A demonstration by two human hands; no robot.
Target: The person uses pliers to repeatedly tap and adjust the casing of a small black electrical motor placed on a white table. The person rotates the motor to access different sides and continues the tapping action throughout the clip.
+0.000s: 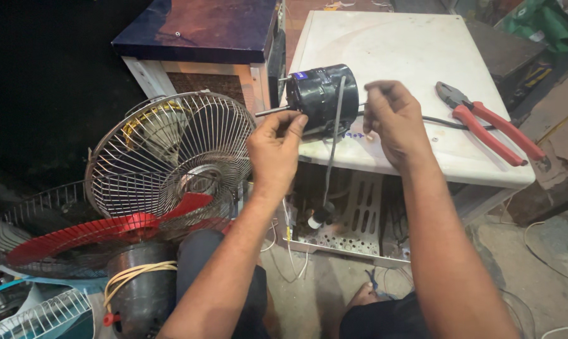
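A black cylindrical fan motor lies on its side at the front edge of a white table, its metal shaft pointing left. My left hand pinches the motor's front lower edge by the shaft. My right hand is closed at the motor's rear end, fingers pinched on something small I cannot make out. A grey cable hangs from the motor down to a black plug.
Red-handled pliers lie on the table's right side. A round wire fan guard and red fan blades stand at the left. A dark-topped cabinet is behind. Loose wires and a perforated metal frame sit under the table.
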